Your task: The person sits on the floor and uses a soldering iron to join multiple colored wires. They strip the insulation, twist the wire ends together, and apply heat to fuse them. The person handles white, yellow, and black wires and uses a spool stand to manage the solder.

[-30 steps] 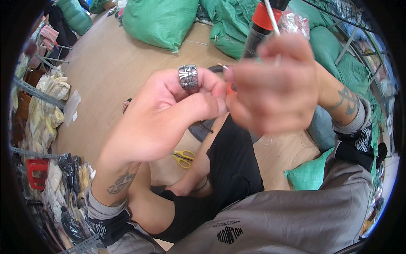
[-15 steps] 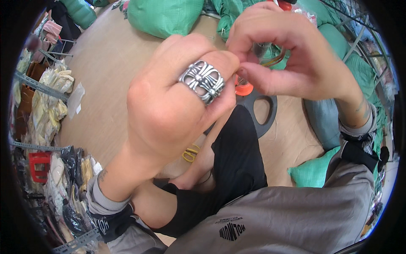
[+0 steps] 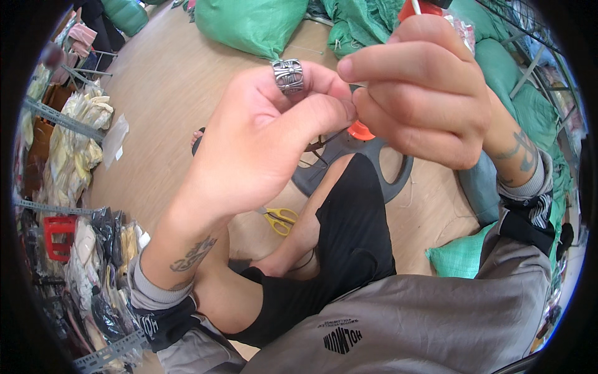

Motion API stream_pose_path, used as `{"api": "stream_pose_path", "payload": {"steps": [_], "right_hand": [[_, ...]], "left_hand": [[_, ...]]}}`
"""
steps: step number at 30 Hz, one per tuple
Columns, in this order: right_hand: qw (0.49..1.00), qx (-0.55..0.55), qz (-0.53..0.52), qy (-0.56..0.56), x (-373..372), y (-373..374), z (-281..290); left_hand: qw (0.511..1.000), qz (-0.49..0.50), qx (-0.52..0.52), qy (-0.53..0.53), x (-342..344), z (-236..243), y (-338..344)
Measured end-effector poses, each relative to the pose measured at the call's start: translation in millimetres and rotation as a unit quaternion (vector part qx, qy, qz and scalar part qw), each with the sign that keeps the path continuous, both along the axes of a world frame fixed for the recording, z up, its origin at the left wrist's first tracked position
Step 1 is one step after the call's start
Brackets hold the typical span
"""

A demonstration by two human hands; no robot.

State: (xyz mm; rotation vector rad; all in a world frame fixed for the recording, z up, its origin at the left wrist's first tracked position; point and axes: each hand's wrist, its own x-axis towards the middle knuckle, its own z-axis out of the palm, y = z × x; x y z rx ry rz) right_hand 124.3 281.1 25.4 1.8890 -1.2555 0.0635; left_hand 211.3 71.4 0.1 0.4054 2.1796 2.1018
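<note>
My left hand (image 3: 268, 131), wearing a wide silver ring (image 3: 288, 76), is closed in a pinch, thumb against forefinger, in front of my chest. Its fingertips meet my right hand (image 3: 423, 93), whose fingers are curled shut. Whatever lies between the fingertips is hidden or too small to make out. Thin brown strands (image 3: 317, 146) show just below the left fingers; I cannot tell whether they are held. Behind both hands, a dark grey round base with cut-outs (image 3: 398, 177) and an orange centre piece (image 3: 360, 130) rests on the floor.
Yellow-handled scissors (image 3: 280, 219) lie on the floor by my bent leg. Large green sacks (image 3: 249, 25) stand ahead and along the right. Metal shelving (image 3: 65, 118) with bagged goods runs down the left. A red object (image 3: 416, 9) shows above my right hand.
Both hands have turned: the left now shows its thumb side, the right its curled fingers. The left hand's ring has moved up. The scissors and brown strands show more fully.
</note>
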Motion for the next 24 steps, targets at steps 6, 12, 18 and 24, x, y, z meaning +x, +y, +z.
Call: {"api": "stream_pose_path", "payload": {"steps": [6, 12, 18, 24], "right_hand": [[0.999, -0.021, -0.007, 0.045, -1, -9, 6], [0.979, -0.038, -0.100, -0.174, 6, -6, 16], [0.948, -0.080, -0.085, -0.295, 21, 1, 12], [0.934, -0.074, -0.072, -0.343, 33, 9, 17]], "left_hand": [[0.999, 0.004, -0.024, 0.042, 1, -5, -5], [0.997, 0.019, 0.007, 0.080, 6, 2, -11], [0.981, 0.025, -0.068, 0.178, 17, 10, -10], [0.952, 0.033, -0.099, 0.288, 27, 17, -9]]}}
